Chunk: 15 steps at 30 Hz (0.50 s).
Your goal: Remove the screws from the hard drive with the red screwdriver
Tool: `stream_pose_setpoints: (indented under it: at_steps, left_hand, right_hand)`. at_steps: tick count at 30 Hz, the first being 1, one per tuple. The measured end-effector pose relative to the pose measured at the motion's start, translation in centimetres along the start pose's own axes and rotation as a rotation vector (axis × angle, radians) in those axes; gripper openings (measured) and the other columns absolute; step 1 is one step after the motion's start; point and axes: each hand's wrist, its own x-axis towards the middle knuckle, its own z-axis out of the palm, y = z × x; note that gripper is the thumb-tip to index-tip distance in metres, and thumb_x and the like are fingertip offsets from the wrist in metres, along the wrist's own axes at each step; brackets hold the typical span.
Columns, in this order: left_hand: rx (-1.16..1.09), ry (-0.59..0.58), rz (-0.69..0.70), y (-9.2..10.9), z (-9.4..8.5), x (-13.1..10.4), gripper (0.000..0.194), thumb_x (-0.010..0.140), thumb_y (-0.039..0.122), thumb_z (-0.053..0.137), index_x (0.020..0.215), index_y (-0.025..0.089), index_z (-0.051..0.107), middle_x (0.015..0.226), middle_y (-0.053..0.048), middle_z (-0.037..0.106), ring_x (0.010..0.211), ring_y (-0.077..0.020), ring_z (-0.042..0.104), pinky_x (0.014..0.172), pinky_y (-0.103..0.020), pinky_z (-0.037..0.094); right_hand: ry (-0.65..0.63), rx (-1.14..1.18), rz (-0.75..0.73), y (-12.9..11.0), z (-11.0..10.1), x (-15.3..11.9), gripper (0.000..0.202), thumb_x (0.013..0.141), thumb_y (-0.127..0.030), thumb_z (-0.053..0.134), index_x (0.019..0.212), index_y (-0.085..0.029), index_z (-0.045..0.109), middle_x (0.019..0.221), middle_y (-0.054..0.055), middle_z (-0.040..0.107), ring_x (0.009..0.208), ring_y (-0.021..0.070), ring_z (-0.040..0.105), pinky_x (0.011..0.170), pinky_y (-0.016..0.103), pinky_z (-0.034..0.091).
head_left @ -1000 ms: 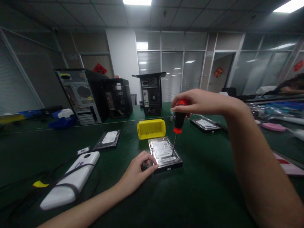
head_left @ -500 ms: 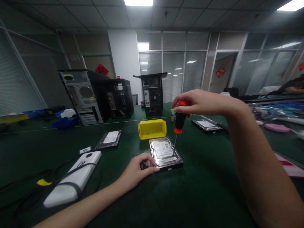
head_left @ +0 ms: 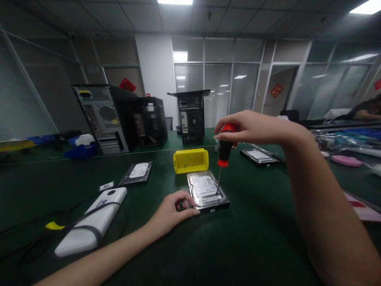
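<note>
A silver hard drive [head_left: 202, 186] lies label up on the green table, in front of my body. My left hand [head_left: 178, 206] grips its near left corner, thumb along the front edge and fingers curled at the side. From above, my right hand [head_left: 238, 125] is wrapped over the red and black handle of a screwdriver [head_left: 225, 153]. The shaft leans slightly, and its tip meets the drive's top face right of the label. Just behind the drive sits a yellow bin [head_left: 191, 162] on its side, with a few tiny pieces inside, too small to name.
Other hard drives lie to the left [head_left: 137, 173] and right [head_left: 258, 156]. A white power bank-like block [head_left: 92, 222] with black cables is at the near left. Computer cases [head_left: 193, 117] stand at the back. A pink item [head_left: 346, 161] and plastic bags crowd the right; another person sits beyond.
The view has shifted very slightly. Both hands, the screwdriver and the hard drive keep practically the same positions.
</note>
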Motion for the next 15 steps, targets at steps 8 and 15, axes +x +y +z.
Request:
stream_pose_setpoints:
  at_steps: [8,15]
  left_hand:
    - [-0.017,-0.024,-0.031,-0.12,-0.23,0.26,0.029,0.072,0.042,0.067,0.088,0.017,0.063,0.07,0.003,0.051,0.064,-0.0123,0.044,0.058,-0.022,0.034]
    - [-0.089,-0.103,-0.041,-0.05,-0.87,0.48,0.027,0.072,0.039,0.069,0.083,0.015,0.063,0.07,0.003,0.051,0.065,-0.0115,0.044,0.057,-0.02,0.033]
  right_hand:
    - [-0.005,-0.008,-0.004,0.02,-0.03,-0.11,0.041,0.078,-0.051,0.051,0.1,-0.019,0.062,0.089,0.007,0.065,0.071,0.0172,0.061,0.057,0.029,0.044]
    - [0.006,-0.01,0.001,0.05,-0.02,-0.09,0.04,0.078,-0.051,0.051,0.1,-0.019,0.063,0.092,0.007,0.065,0.073,0.0178,0.061,0.059,0.029,0.045]
